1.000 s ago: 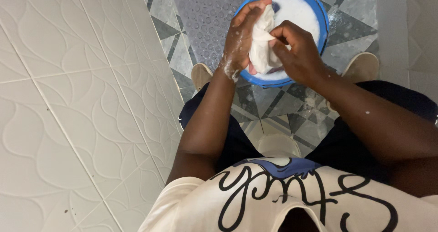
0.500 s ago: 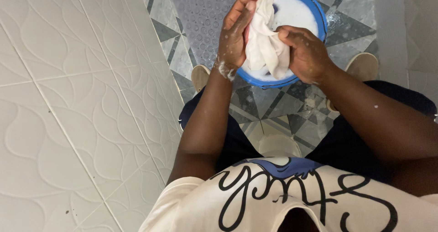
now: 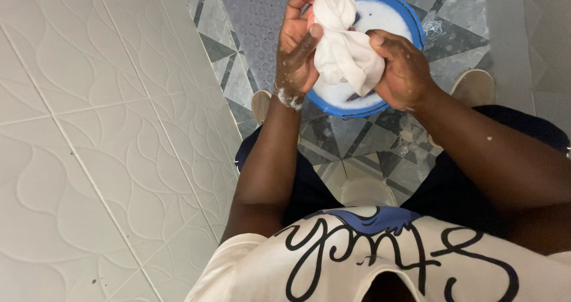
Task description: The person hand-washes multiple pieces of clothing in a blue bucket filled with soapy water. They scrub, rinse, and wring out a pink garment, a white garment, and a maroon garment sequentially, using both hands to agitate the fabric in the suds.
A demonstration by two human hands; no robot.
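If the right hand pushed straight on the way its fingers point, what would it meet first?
The white cloth that the right hand already grips, then probably the left hand pressed against the cloth's other side; depth is uncertain.

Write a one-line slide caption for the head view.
Both hands, left and right, grip a white cloth above a blue basin of suds.

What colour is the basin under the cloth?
Blue, with white suds inside; the basin shows best in the head view.
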